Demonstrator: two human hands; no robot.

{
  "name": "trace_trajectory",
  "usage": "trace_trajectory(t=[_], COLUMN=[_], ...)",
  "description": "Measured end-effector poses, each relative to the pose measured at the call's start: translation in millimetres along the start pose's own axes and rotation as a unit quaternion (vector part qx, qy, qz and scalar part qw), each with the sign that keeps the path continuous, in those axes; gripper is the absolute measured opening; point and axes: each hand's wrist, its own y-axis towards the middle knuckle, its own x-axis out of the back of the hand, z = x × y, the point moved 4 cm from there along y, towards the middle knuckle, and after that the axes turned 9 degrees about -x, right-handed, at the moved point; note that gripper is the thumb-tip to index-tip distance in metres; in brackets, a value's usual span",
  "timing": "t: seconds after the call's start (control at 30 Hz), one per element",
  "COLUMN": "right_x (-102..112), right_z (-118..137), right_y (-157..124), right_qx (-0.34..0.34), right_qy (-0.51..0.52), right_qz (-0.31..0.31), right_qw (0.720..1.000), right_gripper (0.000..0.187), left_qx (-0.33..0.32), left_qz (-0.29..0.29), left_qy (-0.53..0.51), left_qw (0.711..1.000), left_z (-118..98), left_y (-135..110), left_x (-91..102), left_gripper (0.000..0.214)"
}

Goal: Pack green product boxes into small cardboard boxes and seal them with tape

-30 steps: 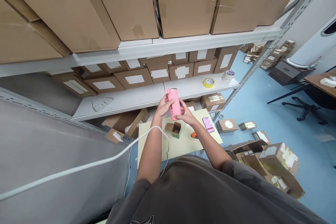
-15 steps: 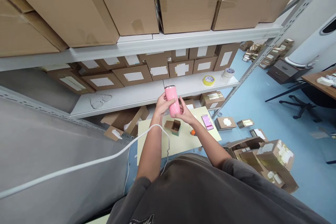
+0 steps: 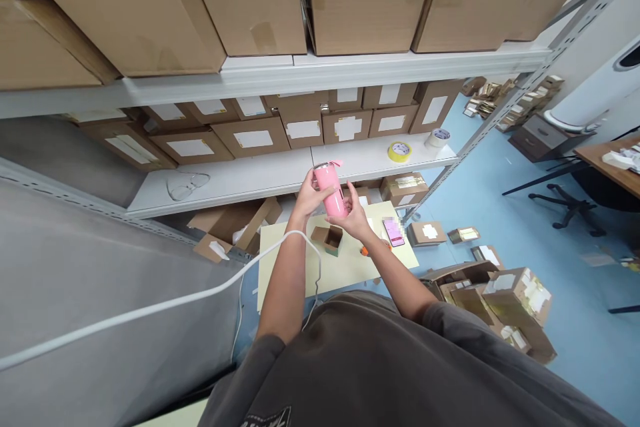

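Note:
A pink tumbler (image 3: 329, 180) with a shiny metal rim is held tilted between my two hands above the pale yellow table. My left hand (image 3: 309, 201) wraps its left side, thumb across the front. My right hand (image 3: 354, 215) cups the bottom and lower right side, with a finger raised beside the wall. A small pink piece (image 3: 337, 163) sticks out at the tumbler's top right; I cannot tell what it is. Beneath my hands, a small open cardboard box (image 3: 332, 240) stands on the table (image 3: 280, 247).
A phone (image 3: 394, 232) and an orange object (image 3: 365, 251) lie on the table. The shelf (image 3: 250, 178) ahead carries labelled boxes, glasses (image 3: 187, 185), yellow tape (image 3: 399, 151) and white tape (image 3: 439, 139). A white cable (image 3: 200, 295) crosses at left. Cartons (image 3: 520, 307) stand on the floor at right.
The tumbler has turned slightly in my hands, and the pink piece at its top now shows. My right hand's fingers have shifted along its side. The view has moved a little.

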Motion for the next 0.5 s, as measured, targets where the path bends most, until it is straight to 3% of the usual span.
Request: trace_trajectory(t=[0.17,0.33,0.5], right_x=[4.0,11.9,14.0], right_z=[-6.9,-12.9,-42.9], right_y=[7.9,6.0,7.1], right_qx=[-0.015,-0.025,-0.020], right_qy=[0.002,-0.084,-0.110], right_qz=[0.040,-0.002,0.026], right_qw=[0.999,0.996,0.993], right_gripper=[0.141,0.132,0.126], left_qx=[0.010,0.016,-0.014], left_qz=[0.065,0.027,0.015], left_qy=[0.000,0.073,0.177], left_qw=[0.998,0.997,0.984], left_z=[6.8,8.2,16.4], left_y=[-1.2,0.0,-0.1], left_x=[-2.2,3.9,8.6], left_gripper=[0.107,0.079,0.064])
